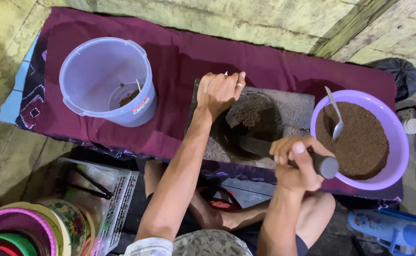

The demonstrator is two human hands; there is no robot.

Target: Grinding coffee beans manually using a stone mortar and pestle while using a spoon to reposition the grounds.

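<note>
Grinding step: your right hand (297,163), lower right, is closed around the stone roller (284,154). Your left hand (220,92) rests loosely curled on the grinding slab (293,111), mid-frame, holding nothing. Next, keep pressing evenly over the brown paste (253,116).

Right hand (297,163) grips a pestle (324,166); left hand (218,92) rests on stone mortar (293,111).

- A small rectangular label (140,105), white with red and dark print, sticks on the outside wall of the translucent pale-blue bucket (82,76). It sits low on the side facing the person and is tilted. The bucket stands near the left end of the maroon cloth (179,52).
- No other packages, signs or screens can be made out.
</note>
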